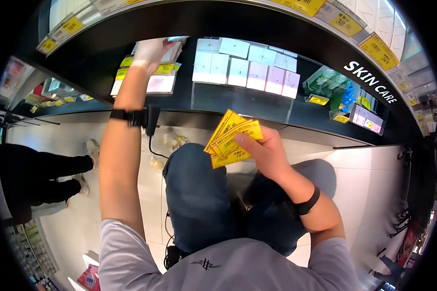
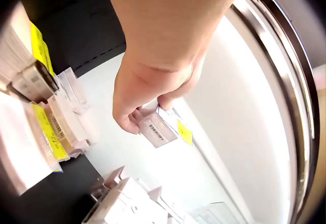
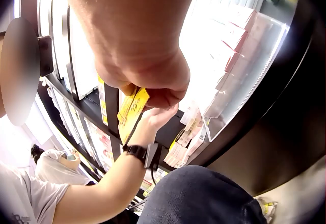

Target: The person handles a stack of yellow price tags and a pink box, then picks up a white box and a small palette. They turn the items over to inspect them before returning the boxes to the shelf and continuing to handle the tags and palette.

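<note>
My left hand [image 1: 151,52] reaches into the lit shelf; in the left wrist view the fingers of that hand [image 2: 153,89] grip a small pale box [image 2: 157,130] with a barcode on its side. A card with a yellow label [image 2: 184,132] lies against the box. Stacks of pale boxes with yellow tags [image 1: 160,83] are below the hand in the head view. My right hand [image 1: 272,155] pinches a fan of yellow price tags [image 1: 235,140] above the knees, thumb on top. In the right wrist view, the right hand [image 3: 147,76] has the yellow tags [image 3: 133,109] beneath it.
White and pink boxes [image 1: 257,68] stand in a clear tray right of my left hand. Green packs [image 1: 325,81] are further right. An upper shelf edge [image 1: 257,22] carries price labels. A person's dark-clothed legs [image 1: 58,167] are at the left. Two wrist straps and a cable show.
</note>
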Action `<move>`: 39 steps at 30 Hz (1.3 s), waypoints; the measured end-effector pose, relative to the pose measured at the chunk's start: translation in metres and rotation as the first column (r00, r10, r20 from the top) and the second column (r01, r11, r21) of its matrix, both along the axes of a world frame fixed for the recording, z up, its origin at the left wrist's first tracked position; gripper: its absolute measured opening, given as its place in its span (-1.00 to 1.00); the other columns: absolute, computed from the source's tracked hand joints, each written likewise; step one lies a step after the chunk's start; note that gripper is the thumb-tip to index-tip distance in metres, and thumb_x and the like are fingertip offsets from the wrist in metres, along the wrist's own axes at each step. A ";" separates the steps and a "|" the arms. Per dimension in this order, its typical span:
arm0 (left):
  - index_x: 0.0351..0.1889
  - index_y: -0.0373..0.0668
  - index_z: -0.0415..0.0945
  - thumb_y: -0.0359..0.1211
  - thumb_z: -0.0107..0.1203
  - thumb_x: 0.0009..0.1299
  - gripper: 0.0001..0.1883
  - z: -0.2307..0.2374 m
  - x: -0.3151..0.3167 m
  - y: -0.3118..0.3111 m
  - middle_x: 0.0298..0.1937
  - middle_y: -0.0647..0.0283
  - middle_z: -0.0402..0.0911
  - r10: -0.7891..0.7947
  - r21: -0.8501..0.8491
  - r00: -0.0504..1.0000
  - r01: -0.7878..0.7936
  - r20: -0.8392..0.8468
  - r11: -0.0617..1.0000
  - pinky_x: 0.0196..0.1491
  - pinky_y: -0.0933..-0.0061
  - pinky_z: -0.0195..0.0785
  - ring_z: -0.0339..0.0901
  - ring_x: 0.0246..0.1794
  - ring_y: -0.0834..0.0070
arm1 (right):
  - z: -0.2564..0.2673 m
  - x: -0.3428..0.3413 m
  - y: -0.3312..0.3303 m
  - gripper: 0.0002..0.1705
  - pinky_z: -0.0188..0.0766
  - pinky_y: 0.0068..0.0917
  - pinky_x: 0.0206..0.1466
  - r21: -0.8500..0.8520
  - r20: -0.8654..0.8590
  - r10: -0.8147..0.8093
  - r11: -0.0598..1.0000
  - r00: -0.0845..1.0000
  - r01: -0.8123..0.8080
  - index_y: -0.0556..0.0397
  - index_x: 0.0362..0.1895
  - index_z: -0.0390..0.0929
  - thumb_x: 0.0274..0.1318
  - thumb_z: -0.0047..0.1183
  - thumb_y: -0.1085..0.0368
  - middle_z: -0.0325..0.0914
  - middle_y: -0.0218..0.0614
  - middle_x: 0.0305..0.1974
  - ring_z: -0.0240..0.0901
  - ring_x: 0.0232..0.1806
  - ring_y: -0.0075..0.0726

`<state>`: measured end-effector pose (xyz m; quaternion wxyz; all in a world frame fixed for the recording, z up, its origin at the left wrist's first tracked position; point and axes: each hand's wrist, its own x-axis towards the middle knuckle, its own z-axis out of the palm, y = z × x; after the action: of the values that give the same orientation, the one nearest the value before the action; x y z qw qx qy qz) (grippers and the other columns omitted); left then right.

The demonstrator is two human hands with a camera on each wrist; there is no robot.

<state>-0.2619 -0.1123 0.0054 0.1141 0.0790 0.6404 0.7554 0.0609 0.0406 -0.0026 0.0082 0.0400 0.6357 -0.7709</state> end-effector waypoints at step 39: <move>0.28 -0.20 0.33 -0.20 -0.14 0.52 -0.56 -0.063 0.287 -0.150 0.01 0.22 0.39 -0.487 0.967 0.835 0.218 -0.256 -0.135 0.13 0.11 0.41 0.40 -0.05 0.26 | 0.001 -0.009 -0.041 -0.71 0.40 -0.53 -0.10 0.457 -0.131 0.567 0.762 0.813 -0.458 0.28 -0.15 0.57 0.07 0.23 0.35 0.60 -0.22 -0.20 0.51 -0.22 -0.44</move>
<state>0.0250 -0.2626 -0.0572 0.2848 0.2326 -0.1465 0.9183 0.0520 -0.0008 -0.0015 0.1283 -0.2379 0.7624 -0.5880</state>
